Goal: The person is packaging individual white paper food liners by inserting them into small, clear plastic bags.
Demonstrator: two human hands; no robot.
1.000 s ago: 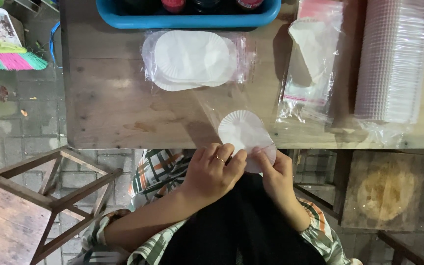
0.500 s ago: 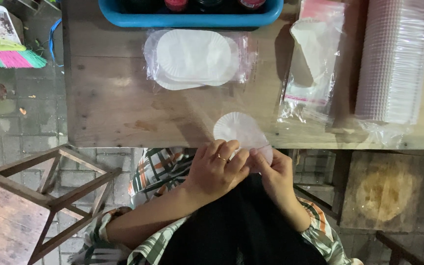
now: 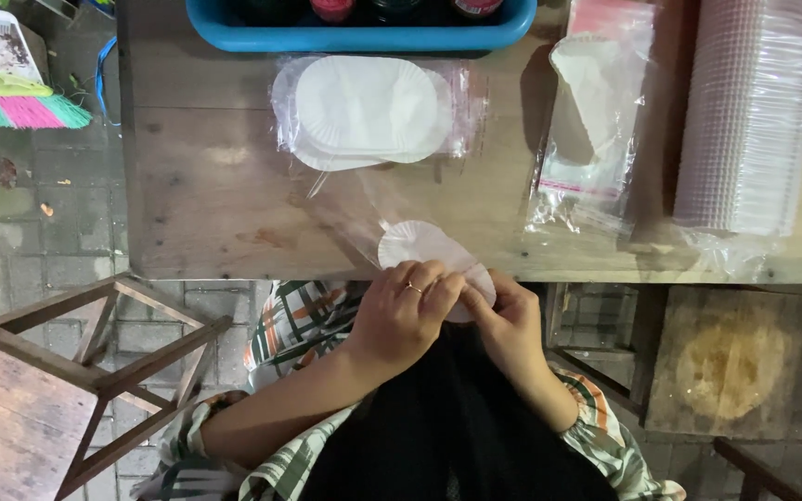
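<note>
Tilted lower now, paper plate (image 3: 433,255) seemingly pinched by both hands' fingers (image 3: 438,288) at table edge (image 3: 234,269).

plates (image 3: 368,111) on table (image 3: 206,204), behind paper liner (image 3: 429,246)

The wooden table (image 3: 215,204) bears a blue tray (image 3: 355,37), bagged paper plates (image 3: 368,116) (white) and stacked cups (image 3: 744,121).

Blue plastic tub (image 3: 364,37): far beyond the grip, top cut off.
White fluted paper liners (image 3: 433,250): near edge hidden under both hands' fingers.
</note>
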